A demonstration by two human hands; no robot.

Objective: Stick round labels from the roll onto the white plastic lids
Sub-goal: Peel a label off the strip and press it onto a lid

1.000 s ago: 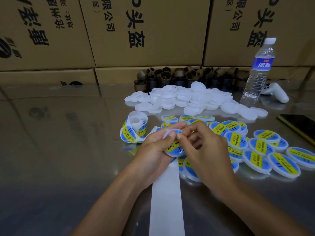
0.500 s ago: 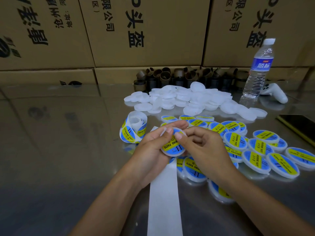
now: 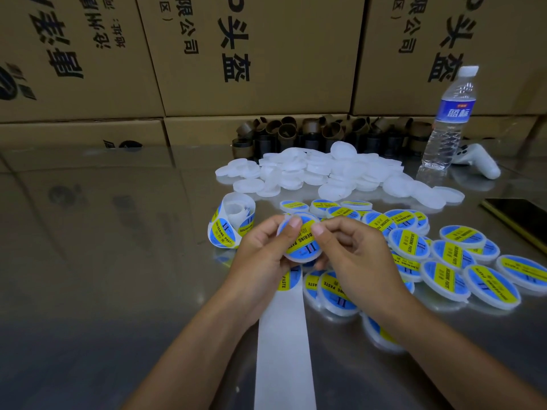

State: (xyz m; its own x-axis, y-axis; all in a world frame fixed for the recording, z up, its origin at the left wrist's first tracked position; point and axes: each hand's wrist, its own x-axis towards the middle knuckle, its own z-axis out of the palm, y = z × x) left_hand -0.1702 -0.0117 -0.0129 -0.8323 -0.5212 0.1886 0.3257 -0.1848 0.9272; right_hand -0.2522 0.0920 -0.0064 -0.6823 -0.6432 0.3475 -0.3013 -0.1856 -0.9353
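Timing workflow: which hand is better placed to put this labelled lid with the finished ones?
Probably right: the right hand pinches the held lid, and the finished lids lie on its side; the left hand sits beside the label roll.

I see the left hand [image 3: 260, 253] and right hand [image 3: 355, 255] holding one lid [image 3: 302, 244] between them above the table [image 3: 103, 261]. The label roll [image 3: 229, 224] sits just left of them, and its backing strip [image 3: 284, 350] runs toward the camera. Labelled lids [image 3: 444, 255] spread to the right, unlabelled lids [image 3: 319, 173] lie behind those, and cardboard cores [image 3: 296, 131] sit farther back against the boxes [image 3: 251, 54].
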